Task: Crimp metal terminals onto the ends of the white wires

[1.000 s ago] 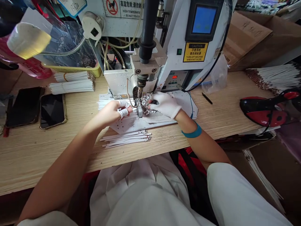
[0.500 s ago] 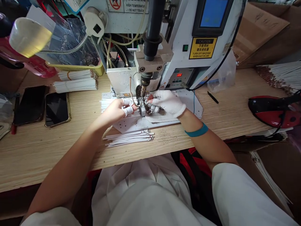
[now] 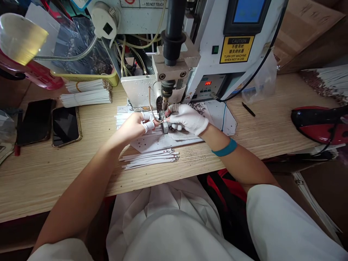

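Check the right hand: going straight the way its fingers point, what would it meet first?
Probably the small metal block beneath the machine's head, just past the gloved right hand; depth is unclear.

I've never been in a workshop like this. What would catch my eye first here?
The tall white machine with its yellow caution label dominates the back of the wooden bench. Directly below its downward-pointing head, the white-gloved right hand and the left hand, with white-wrapped fingers, work close together. Bundled white strips lie left of the machine.
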The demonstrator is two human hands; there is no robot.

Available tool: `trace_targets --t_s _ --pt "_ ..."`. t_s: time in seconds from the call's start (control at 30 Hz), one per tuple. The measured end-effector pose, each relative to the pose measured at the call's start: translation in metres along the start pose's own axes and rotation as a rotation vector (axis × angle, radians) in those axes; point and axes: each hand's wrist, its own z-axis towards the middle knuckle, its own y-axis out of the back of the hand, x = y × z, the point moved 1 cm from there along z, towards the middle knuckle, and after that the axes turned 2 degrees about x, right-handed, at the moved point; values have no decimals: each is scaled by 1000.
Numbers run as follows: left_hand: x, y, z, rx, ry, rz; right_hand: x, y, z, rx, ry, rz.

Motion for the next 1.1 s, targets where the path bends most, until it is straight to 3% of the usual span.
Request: trace_targets --t_s 0.43,0.87,1.1 --pt "-12 -1 -1 -77 -5 111 1 -2 -3 -34 3 -30" --pt "-10 -1 1 -26 29 6 0 -1 -4 -33 19 11" --pt "-13 -1 -1 -60 39 57 -3 -2 -3 -43 11 2"
